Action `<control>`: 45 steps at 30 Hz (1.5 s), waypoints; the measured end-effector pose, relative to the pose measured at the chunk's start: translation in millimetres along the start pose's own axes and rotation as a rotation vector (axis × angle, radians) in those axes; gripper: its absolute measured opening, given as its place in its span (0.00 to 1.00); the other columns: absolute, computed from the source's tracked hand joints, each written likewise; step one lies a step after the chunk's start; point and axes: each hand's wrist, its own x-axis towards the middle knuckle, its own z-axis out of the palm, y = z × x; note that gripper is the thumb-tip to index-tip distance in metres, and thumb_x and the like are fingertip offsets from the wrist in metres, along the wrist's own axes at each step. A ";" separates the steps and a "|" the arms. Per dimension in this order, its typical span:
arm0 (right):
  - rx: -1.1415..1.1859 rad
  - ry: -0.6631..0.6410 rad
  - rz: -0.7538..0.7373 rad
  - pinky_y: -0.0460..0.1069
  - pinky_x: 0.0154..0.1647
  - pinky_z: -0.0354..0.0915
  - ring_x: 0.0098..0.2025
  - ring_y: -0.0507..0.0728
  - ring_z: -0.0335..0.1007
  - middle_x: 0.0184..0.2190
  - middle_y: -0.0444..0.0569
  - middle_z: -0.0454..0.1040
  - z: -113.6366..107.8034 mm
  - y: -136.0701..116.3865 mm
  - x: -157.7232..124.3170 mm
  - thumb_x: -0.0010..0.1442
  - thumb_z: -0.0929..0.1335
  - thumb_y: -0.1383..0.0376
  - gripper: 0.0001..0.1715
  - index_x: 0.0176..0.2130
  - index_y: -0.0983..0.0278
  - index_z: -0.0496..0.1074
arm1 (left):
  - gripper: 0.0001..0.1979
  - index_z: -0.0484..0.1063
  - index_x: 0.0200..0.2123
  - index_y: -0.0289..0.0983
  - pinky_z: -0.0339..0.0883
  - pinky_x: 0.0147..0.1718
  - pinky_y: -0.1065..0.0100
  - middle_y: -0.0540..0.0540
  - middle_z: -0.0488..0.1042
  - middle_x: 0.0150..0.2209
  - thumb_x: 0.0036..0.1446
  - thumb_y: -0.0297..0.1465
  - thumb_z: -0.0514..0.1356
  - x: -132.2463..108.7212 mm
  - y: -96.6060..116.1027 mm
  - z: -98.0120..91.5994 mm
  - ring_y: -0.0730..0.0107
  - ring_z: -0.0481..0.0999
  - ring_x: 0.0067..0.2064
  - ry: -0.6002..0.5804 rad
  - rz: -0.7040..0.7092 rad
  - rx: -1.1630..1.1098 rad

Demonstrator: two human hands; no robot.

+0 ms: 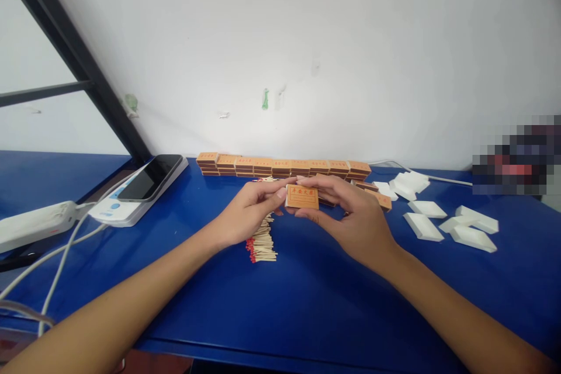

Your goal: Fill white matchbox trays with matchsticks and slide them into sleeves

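Both of my hands hold one orange matchbox [302, 197] just above the blue table [307, 298]. My left hand [248, 213] pinches its left end with fingers closed. My right hand [350, 213] curls over its top and right side. A loose pile of red-tipped matches [262, 243] lies on the table under my left hand. Behind the hands, a long row of stacked orange matchboxes [283, 165] runs along the wall.
Several white inner trays [438, 216] lie scattered on the right. At the left sit a phone [151, 177] on a white device [131, 207], a white power strip [37, 223] and white cables [61, 257]. A black metal frame [83, 64] leans at the back left.
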 end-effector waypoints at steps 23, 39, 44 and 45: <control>-0.065 0.014 0.047 0.58 0.49 0.73 0.47 0.61 0.78 0.46 0.49 0.82 21.7 -12.4 67.6 0.58 0.78 0.55 0.19 0.47 0.59 0.78 | 0.23 0.75 0.49 0.38 0.73 0.58 0.57 0.38 0.79 0.48 0.71 0.51 0.54 5.5 3.9 -10.4 0.61 0.78 0.52 0.004 -0.158 -0.759; -0.274 -0.320 0.028 0.55 0.52 0.70 0.47 0.59 0.77 0.50 0.57 0.80 131.9 53.9 176.9 0.53 0.81 0.65 0.28 0.50 0.66 0.73 | 0.14 0.68 0.48 0.39 0.65 0.60 0.45 0.35 0.77 0.51 0.67 0.43 0.55 11.5 -34.7 -140.6 0.45 0.76 0.56 1.161 -0.265 0.413; -0.330 -0.328 0.013 0.58 0.53 0.68 0.50 0.62 0.75 0.50 0.58 0.80 139.3 52.5 176.6 0.53 0.82 0.62 0.29 0.50 0.66 0.73 | 0.22 0.67 0.46 0.38 0.65 0.60 0.46 0.30 0.76 0.53 0.66 0.52 0.55 17.4 -46.2 -137.0 0.41 0.74 0.60 1.101 -0.315 0.349; -0.342 -0.323 0.008 0.59 0.55 0.67 0.52 0.64 0.74 0.50 0.58 0.79 137.1 49.8 175.4 0.53 0.81 0.61 0.29 0.50 0.66 0.74 | 0.24 0.67 0.47 0.38 0.65 0.61 0.46 0.30 0.76 0.54 0.66 0.53 0.55 17.4 -46.0 -136.2 0.41 0.74 0.60 1.090 -0.311 0.349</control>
